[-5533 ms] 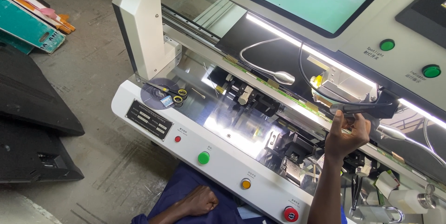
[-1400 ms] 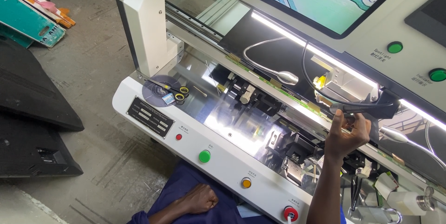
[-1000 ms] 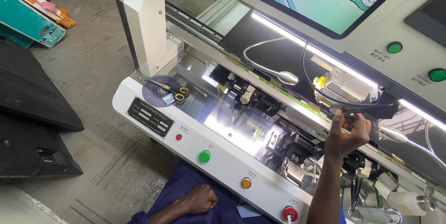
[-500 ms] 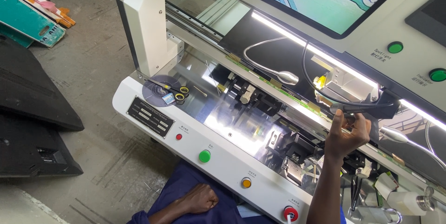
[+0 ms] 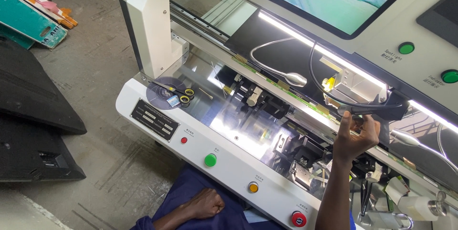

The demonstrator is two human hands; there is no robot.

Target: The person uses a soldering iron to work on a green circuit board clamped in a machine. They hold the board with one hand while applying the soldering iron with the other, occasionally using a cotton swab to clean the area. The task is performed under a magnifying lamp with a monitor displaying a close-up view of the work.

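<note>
Head view showed the right hand (image 5: 355, 137) raised to a black handle (image 5: 377, 110) that jutted out under the lit strip of a white machine (image 5: 148, 30). Its fingers were curled about the near end of that handle, thumb up along the side, so the hand was closed on it. The handle sat at the right of the machine's opening, just below a small white block with a yellow part (image 5: 330, 83) and close to a black cable (image 5: 317, 84) that looped down to it.

To the left of the handle a bendy metal lamp (image 5: 292, 78) reached across the dark back wall. Below it lay the shiny metal worktop (image 5: 229, 120), with black clamps (image 5: 267, 103) along its far edge and more black fittings (image 5: 305, 156) right beside the forearm, crowding the space under the wrist.

Further left on the worktop a pair of scissors with yellow handles (image 5: 177, 92) rested on a round grey disc (image 5: 160, 94).

Along the white front panel ran a red button (image 5: 184, 140), a green button (image 5: 210, 160), an orange button (image 5: 253, 188) and a larger red knob (image 5: 299, 219).

The left hand (image 5: 206, 204) lay low in front of the panel, loosely fisted on a blue-clothed lap (image 5: 191, 187), holding nothing that could be seen.

Flat dark panels (image 5: 33, 96) lay on the concrete floor (image 5: 95, 68) at the left.
</note>
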